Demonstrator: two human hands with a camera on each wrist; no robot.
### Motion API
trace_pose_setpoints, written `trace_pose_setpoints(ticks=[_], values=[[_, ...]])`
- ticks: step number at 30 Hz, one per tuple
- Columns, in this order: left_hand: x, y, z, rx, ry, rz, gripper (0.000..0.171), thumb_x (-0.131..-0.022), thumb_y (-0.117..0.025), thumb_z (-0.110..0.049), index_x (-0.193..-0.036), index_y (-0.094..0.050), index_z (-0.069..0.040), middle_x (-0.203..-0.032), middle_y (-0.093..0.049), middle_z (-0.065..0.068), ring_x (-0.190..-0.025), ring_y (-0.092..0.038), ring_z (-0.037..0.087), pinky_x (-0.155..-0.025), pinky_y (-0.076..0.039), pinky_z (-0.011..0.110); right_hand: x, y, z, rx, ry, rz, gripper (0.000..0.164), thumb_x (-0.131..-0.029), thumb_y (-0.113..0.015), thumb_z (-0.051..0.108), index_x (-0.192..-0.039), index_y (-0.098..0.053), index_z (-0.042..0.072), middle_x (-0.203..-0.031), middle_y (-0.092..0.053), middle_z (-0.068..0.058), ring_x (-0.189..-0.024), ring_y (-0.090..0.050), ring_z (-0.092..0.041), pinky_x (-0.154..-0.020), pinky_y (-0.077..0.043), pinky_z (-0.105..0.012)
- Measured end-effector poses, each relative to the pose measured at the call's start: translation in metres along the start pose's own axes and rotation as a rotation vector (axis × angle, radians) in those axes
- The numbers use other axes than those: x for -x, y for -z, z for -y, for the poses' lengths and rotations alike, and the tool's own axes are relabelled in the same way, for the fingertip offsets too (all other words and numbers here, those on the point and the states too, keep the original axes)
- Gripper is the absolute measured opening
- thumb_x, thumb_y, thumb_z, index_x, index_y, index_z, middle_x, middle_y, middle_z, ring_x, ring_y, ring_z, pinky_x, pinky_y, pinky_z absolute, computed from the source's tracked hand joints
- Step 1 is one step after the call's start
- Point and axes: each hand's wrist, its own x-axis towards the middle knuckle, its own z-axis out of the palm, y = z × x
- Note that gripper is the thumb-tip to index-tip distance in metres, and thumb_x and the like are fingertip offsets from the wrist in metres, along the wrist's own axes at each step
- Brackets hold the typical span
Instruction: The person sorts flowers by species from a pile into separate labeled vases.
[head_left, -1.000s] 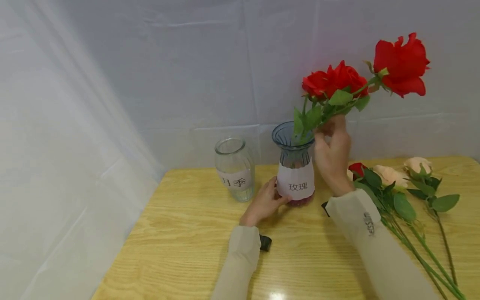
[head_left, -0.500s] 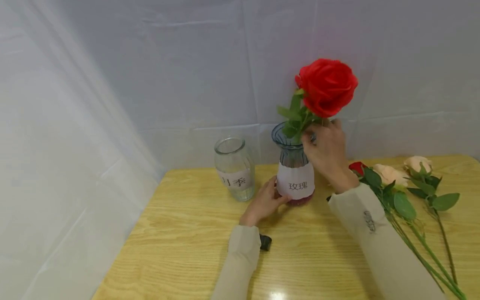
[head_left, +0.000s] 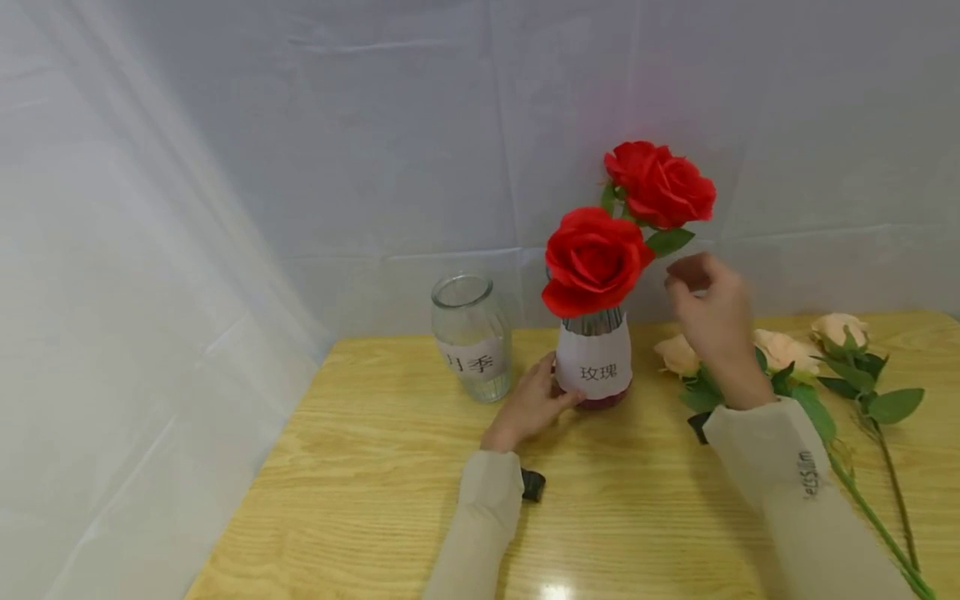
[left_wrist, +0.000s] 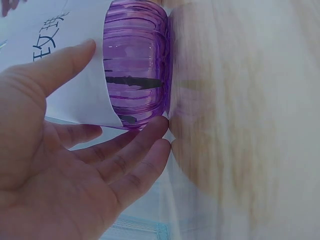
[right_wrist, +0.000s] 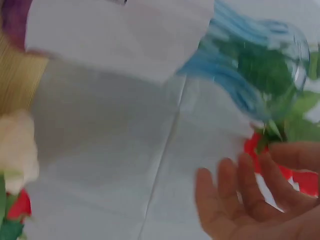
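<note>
A flared glass vase [head_left: 592, 354], blue at the neck and purple at the base, stands upright with a white paper label round its body. Red roses lean out of its mouth: one large bloom [head_left: 597, 262] hangs in front of the rim, and more blooms [head_left: 663, 187] rise behind. My left hand [head_left: 531, 407] holds the vase low on its left side, thumb across the label [left_wrist: 75, 95] and fingers round the purple base [left_wrist: 135, 60]. To the right of the roses, my right hand [head_left: 712, 321] is raised with nothing in it, its fingers loosely bent [right_wrist: 227, 180].
Left of the vase stands a clear glass jar-shaped vase [head_left: 468, 333] with its own label. Pale peach roses [head_left: 783, 350] with long green stems lie on the wooden table [head_left: 360, 500] at right, a red bloom [right_wrist: 20, 205] among them. White sheeting [head_left: 390, 167] hangs behind the table.
The large red rose has dropped from upper right into the vase, and my right hand has let go of the stem and moved right. My left hand stays at the base.
</note>
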Motion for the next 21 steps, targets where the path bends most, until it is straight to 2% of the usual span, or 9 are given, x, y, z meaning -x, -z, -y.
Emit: trace_pose_setpoints(ticks=[3, 5, 7, 11, 17, 21], values=[[0.000, 0.000, 0.000, 0.013, -0.009, -0.001, 0.080, -0.099, -0.068, -0.030, -0.158, -0.024, 0.002, -0.143, -0.049, 0.020, -0.117, -0.058, 0.029, -0.103, -0.046, 0.043, 0.000, 0.016, -0.007, 0.078, -0.059, 0.101, 0.026, -0.100, -0.055, 0.010, -0.112, -0.067, -0.010, -0.108, -0.067, -0.026, -0.073, -0.059, -0.008, -0.062, -0.045, -0.019], [0.000, 0.000, 0.000, 0.015, -0.016, -0.001, 0.079, -0.099, -0.068, -0.029, -0.158, -0.025, 0.003, -0.143, -0.050, 0.020, -0.116, -0.059, 0.029, -0.103, -0.046, 0.043, -0.001, 0.026, -0.011, 0.122, -0.102, 0.166, 0.031, -0.102, -0.053, 0.014, -0.118, -0.066, -0.009, -0.113, -0.066, -0.027, -0.075, -0.063, -0.016, -0.058, -0.045, -0.020], [-0.001, -0.001, 0.000, 0.015, -0.023, 0.000, 0.078, -0.100, -0.068, -0.029, -0.157, -0.025, 0.003, -0.143, -0.050, 0.020, -0.116, -0.059, 0.028, -0.102, -0.046, 0.043, -0.001, 0.033, -0.016, 0.142, -0.137, 0.217, 0.034, -0.103, -0.052, 0.016, -0.123, -0.063, -0.009, -0.118, -0.063, -0.028, -0.076, -0.064, -0.018, -0.055, -0.045, -0.019], [-0.002, -0.001, 0.001, 0.010, -0.036, 0.000, 0.077, -0.099, -0.068, -0.028, -0.157, -0.027, 0.003, -0.143, -0.051, 0.020, -0.115, -0.060, 0.028, -0.102, -0.047, 0.042, -0.001, 0.044, -0.023, 0.196, -0.172, 0.286, 0.038, -0.104, -0.050, 0.018, -0.128, -0.059, -0.010, -0.123, -0.059, -0.030, -0.100, -0.061, -0.043, -0.062, -0.045, -0.022], [-0.002, -0.001, 0.001, -0.009, -0.041, -0.002, 0.078, -0.099, -0.068, -0.028, -0.157, -0.026, 0.004, -0.145, -0.049, 0.020, -0.119, -0.058, 0.029, -0.104, -0.045, 0.043, 0.000, 0.060, -0.032, 0.286, -0.137, 0.323, 0.037, -0.103, -0.051, 0.016, -0.127, -0.058, -0.011, -0.121, -0.058, -0.034, -0.099, -0.061, -0.048, -0.067, -0.049, -0.040], [-0.002, -0.001, 0.001, -0.009, -0.035, -0.001, 0.077, -0.100, -0.067, -0.028, -0.157, -0.026, 0.004, -0.146, -0.048, 0.021, -0.120, -0.057, 0.029, -0.104, -0.045, 0.043, 0.002, 0.068, -0.037, 0.320, -0.098, 0.327, 0.034, -0.101, -0.054, 0.014, -0.122, -0.060, -0.011, -0.116, -0.061, -0.035, -0.086, -0.065, -0.042, -0.061, -0.050, -0.038]])
